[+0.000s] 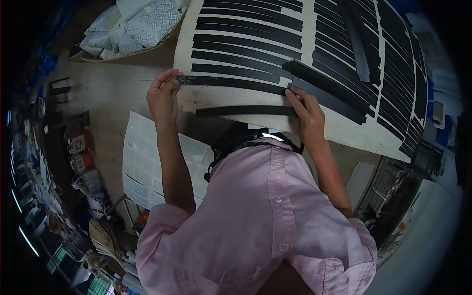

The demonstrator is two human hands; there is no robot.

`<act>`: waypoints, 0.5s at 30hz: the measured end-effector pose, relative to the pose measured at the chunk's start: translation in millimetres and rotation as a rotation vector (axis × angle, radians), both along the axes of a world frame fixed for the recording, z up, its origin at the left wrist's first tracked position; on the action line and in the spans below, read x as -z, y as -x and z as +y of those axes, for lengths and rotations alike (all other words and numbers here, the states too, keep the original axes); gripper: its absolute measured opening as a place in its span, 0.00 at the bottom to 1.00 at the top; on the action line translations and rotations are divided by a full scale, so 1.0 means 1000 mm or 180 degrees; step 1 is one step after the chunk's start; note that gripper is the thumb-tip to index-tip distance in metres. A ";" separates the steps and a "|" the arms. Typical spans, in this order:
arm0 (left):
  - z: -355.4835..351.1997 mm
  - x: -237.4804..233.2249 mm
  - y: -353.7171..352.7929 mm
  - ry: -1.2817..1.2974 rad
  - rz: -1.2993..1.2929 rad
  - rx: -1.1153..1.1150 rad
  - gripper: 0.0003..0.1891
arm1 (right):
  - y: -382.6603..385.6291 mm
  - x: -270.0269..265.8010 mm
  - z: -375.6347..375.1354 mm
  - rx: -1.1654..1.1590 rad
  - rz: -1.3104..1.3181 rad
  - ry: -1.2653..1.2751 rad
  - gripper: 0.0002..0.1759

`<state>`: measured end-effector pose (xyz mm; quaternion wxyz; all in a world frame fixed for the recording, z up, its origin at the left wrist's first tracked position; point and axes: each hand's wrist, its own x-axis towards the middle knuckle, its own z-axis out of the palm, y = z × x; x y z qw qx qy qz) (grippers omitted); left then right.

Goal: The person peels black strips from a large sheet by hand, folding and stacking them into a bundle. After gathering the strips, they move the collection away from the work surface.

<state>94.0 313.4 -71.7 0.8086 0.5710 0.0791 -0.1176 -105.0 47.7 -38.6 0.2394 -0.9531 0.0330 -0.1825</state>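
A long black strip [231,83] lies across the near part of the pale table, its left end specked with light marks. My left hand [164,93] is closed on that left end in a pinch, just off the table's corner. At the strip's other end, the fingertips of my right hand [309,114] grip it, partly hiding the tip. A second black strip [243,110] runs along the near edge, its right end passing under my right hand. Just beyond my right hand sits a stack of black strips [329,91], laid at a slant.
Rows of black strips [246,34] cover much of the pale table [216,101]. More loose strips [361,49] lie crosswise farther right. A box of patterned wrapped pieces [142,27] stands at the back left. A pale gridded sheet [140,162] is below, left of my body.
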 end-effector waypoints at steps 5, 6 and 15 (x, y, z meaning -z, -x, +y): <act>-0.009 -0.008 0.000 -0.0204 -0.0130 -0.0026 0.15 | -0.008 0.008 -0.006 -0.0102 -0.0161 0.0077 0.28; -0.011 -0.010 0.000 -0.0262 -0.0164 -0.0064 0.14 | -0.008 0.007 -0.007 -0.0107 -0.0169 0.0069 0.28; -0.011 -0.017 0.009 -0.1598 -0.0816 0.0059 0.12 | -0.015 -0.015 -0.004 0.0005 0.0211 -0.1068 0.22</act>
